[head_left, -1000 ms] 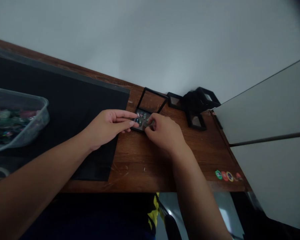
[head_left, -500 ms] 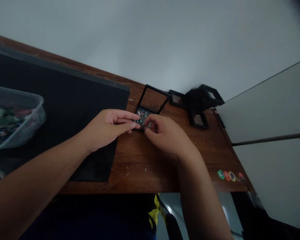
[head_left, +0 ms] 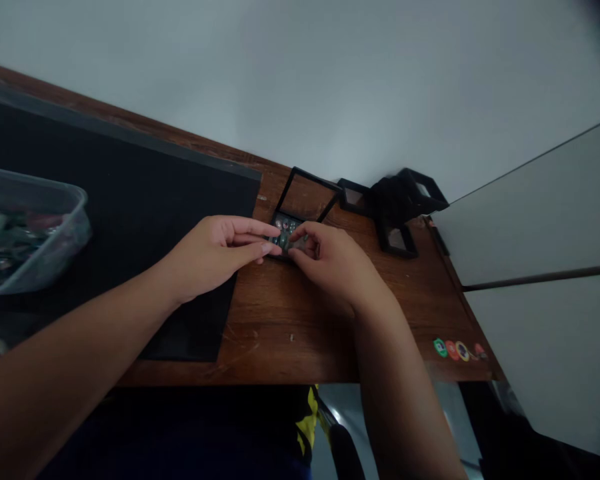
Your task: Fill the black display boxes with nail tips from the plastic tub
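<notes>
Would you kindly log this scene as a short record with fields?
surface: wooden table with a black mat
left hand: fingertips at the left edge of the open black case
right hand: fingers over the case's tray of small stones
case lid: raised, tilted back
behind: stacked black frame boxes
far left: clear tub of mixed stones
table front right: round stickers

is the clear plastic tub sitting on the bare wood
No, the clear plastic tub sits on the black mat, not the wooden desk.
</notes>
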`<state>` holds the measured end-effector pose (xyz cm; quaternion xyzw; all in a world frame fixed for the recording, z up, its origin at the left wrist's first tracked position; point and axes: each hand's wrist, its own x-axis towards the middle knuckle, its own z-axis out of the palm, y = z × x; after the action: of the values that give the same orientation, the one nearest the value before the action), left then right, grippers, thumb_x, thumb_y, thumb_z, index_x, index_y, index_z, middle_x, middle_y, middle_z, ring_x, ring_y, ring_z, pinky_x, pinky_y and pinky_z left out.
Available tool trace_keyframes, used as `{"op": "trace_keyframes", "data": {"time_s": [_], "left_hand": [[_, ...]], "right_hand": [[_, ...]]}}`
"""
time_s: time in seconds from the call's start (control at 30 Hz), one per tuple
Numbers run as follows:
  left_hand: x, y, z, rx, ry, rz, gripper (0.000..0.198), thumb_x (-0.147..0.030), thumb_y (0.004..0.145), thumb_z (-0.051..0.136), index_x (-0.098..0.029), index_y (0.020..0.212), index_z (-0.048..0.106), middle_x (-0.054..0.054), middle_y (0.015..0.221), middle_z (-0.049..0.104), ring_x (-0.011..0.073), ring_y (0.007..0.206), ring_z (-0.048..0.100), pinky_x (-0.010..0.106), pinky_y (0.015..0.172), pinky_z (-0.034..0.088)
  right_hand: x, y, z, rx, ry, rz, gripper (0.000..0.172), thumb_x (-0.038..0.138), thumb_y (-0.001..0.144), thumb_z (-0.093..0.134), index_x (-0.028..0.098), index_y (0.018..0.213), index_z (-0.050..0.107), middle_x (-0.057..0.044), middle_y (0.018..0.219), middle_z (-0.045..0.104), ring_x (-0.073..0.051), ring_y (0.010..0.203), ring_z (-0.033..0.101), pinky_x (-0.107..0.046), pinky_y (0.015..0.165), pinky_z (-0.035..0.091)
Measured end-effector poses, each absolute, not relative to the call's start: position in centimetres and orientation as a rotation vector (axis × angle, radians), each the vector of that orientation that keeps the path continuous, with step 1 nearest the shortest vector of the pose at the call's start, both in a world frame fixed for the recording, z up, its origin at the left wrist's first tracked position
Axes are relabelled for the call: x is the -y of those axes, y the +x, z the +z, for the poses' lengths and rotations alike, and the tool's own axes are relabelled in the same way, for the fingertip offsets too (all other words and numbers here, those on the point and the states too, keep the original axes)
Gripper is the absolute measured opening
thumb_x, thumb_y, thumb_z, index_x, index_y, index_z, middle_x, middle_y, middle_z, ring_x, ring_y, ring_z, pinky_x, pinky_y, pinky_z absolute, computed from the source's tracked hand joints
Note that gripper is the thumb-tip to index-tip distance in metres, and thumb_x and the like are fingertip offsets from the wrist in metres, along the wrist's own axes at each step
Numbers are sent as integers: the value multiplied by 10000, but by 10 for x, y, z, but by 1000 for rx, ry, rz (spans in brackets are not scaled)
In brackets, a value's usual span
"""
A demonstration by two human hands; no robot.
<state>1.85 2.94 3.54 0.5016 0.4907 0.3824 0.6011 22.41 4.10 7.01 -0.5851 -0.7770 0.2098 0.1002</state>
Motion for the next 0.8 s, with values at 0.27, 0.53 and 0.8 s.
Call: {"op": "trace_keyframes", "data": {"time_s": [0.27, 0.53, 0.8], "left_hand": [[-28, 18, 35, -1137, 1165, 890, 291, -304, 819, 792, -236, 1102, 798, 40, 984, 838, 190, 885, 757, 358, 920, 591], [-28, 18, 36, -1142, 1170, 893, 301, -302, 801, 798, -240, 1096, 804, 41, 971, 836, 190, 862, 752, 352, 891, 591], [-28, 18, 38, -1148, 1147, 956, 323, -302, 829, 789, -219, 1141, 782, 44, 963, 837, 160, 809, 727, 321, 868, 573]], "right_hand": [[-43, 221, 68, 2299, -1786, 567, 166, 272, 873, 698, 232, 1030, 737, 7, 766, 676, -158, 690, 558, -271, 609, 311], [-45, 223, 67, 2273, -1794, 594, 160, 276, 871, 708, 226, 1021, 733, 12, 752, 661, -154, 689, 547, -273, 601, 299], [-49, 230, 66, 2231, -1799, 610, 170, 322, 815, 762, 219, 948, 737, 20, 743, 638, -140, 675, 519, -267, 591, 296]]}}
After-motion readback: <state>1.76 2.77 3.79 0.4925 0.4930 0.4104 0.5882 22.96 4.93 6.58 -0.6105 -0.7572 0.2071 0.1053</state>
